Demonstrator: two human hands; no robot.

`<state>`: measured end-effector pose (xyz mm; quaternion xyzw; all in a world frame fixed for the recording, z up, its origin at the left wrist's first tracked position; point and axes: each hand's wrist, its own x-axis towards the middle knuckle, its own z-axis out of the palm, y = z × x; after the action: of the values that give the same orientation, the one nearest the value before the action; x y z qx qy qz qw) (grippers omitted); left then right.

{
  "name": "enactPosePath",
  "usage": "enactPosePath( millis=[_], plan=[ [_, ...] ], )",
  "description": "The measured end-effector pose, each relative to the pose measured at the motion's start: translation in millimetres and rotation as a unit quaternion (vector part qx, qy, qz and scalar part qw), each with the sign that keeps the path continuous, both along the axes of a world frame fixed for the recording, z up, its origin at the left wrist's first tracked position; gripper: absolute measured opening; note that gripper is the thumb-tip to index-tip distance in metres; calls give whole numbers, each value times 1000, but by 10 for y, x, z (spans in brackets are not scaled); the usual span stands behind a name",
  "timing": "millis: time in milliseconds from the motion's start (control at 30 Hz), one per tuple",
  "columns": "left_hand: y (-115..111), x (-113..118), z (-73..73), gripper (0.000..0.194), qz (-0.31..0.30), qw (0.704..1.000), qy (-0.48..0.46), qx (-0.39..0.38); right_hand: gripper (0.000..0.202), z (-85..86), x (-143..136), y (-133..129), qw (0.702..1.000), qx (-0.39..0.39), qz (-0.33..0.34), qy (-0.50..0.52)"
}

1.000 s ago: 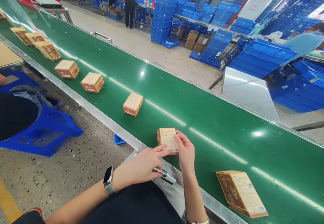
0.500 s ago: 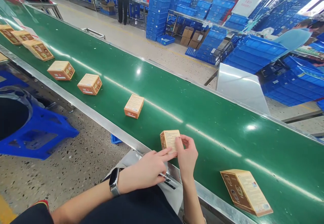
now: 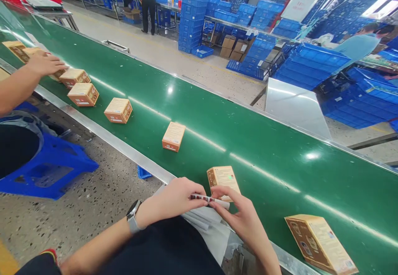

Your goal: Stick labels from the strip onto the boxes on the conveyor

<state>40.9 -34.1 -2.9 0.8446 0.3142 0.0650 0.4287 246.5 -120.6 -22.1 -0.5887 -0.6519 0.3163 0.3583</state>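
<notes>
Between my hands is a thin white strip with dark red marks (image 3: pixel 222 203), seen nearly edge-on and perhaps rolled; its exact kind does not show. My left hand (image 3: pixel 178 198) pinches one end of it, thumb and fingers closed. From the other side, my right hand (image 3: pixel 241 213) grips it with thumb and forefinger. Just beyond my fingers a tan and brown printed carton (image 3: pixel 223 179) lies on the green conveyor belt (image 3: pixel 199 142), a small green spot on its top. My right hand partly covers that carton's near side.
More such cartons lie along the belt, one (image 3: pixel 173 136) to the left and one (image 3: pixel 320 242) at lower right. At far left another person's hand (image 3: pixel 45 63) reaches over cartons. A metal rail (image 3: pixel 124 146) edges the belt; a blue stool (image 3: pixel 62 159) stands beside it.
My hands have come off the carton and now hold the white strip nearer my body. Cartons have shifted rightward along the belt. Another person's hand has appeared at far left.
</notes>
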Motion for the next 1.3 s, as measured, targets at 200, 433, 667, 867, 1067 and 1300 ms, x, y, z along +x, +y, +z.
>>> enactPosePath(
  millis=[200, 433, 667, 867, 1067, 1300],
  plan=[
    [55, -44, 103, 12, 46, 998, 26, -17, 29, -29, -48, -11, 1000, -4, -17, -23],
    [45, -75, 91, 17, 50, 997, 57, 5, 21, -160, -113, 48, 989, 119, 1, -86],
    [56, -117, 32, 21, 75, 996, 54, 7, 13, 28, -117, 127, 985, 135, 64, -82],
    [84, -209, -56, 15, 40, 999, 31, -5, 30, -163, -133, 756, 989, 17, -115, 93],
    [39, -236, -99, 9, -16, 999, -35, 1, 98, -509, -184, 1571, 988, -26, -106, 106],
    [68, -285, -264, 11, -1, 993, -92, 69, 89, -475, 59, 1188, 988, -82, -15, 133]
  ],
)
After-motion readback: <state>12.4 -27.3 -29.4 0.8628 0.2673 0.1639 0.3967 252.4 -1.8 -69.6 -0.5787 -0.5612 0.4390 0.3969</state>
